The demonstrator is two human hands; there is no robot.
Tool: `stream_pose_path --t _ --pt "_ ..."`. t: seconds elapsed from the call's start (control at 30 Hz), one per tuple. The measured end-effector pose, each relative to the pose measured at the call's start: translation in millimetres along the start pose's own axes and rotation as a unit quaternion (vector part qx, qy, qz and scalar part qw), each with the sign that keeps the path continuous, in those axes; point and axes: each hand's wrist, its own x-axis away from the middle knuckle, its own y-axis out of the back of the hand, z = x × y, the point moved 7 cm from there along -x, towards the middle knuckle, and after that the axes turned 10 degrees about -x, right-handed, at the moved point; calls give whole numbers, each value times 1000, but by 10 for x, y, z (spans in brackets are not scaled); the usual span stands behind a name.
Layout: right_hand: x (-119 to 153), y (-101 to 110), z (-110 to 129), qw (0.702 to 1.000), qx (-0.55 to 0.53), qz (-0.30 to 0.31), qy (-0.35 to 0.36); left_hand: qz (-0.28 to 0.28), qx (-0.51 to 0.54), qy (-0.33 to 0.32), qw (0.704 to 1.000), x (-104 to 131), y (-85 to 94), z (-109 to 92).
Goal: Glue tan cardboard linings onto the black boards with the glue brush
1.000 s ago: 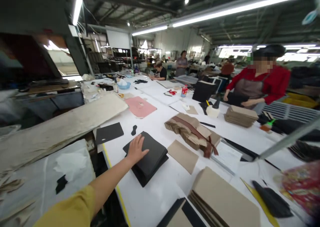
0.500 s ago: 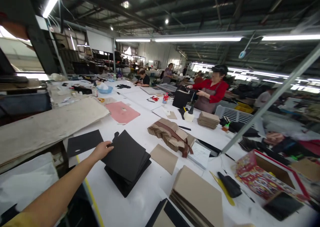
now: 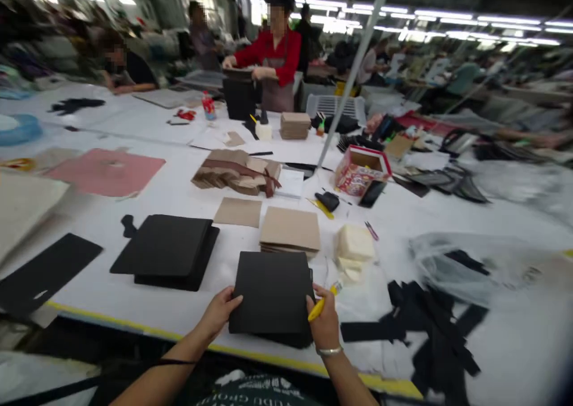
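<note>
Right in front of me lies a square black panel (image 3: 273, 289), with more black pieces showing beneath it. The fingers of my left hand (image 3: 220, 313) pinch its left edge, thumb on top. My right hand (image 3: 326, 321) grips the right edge and also holds a yellow-handled brush (image 3: 320, 307) with a pale tip. To the left, a stack of black panels (image 3: 163, 245) sits uneven, its upper pieces turned against the lower ones. Just behind the held panel stands a pile of beige boards (image 3: 290, 227).
Bundled beige pieces (image 3: 237, 170), a pink sheet (image 3: 107, 170) and a patterned box (image 3: 360, 173) lie farther back. Black fabric strips (image 3: 434, 328) and a clear plastic bag (image 3: 456, 263) are at right. A metal pole (image 3: 353, 77) rises from the table. A co-worker in red (image 3: 273, 54) stands opposite.
The view has swung right and down. My left hand has left the black stack on the left and now holds the panel's edge. My right hand has come into view with the brush.
</note>
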Motion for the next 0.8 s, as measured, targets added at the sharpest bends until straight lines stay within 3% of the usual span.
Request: stream_pose_path --t 0.13,0.27,0.53,0.6,0.67,0.73,0.8 --pt "203 144 -261 995 96 15 36 5 -220 -13 975 -162 -32 281" --pt "304 110 -370 989 133 12 70 -45 -416 -61 906 -312 44 282" --pt "249 89 -545 979 188 61 47 -92 -531 -48 841 -459 47 164" --pt "202 160 -482 980 185 52 47 -124 -519 -72 842 -419 104 -4" --pt "73 302 -296 984 163 30 62 -173 -471 -111 858 -332 242 -306" --pt "-151 530 4 988 133 1 85 -244 -396 -146 873 -177 495 -702" --pt "-426 863 340 990 103 -39 83 -348 -312 -165 868 70 852 -1095"
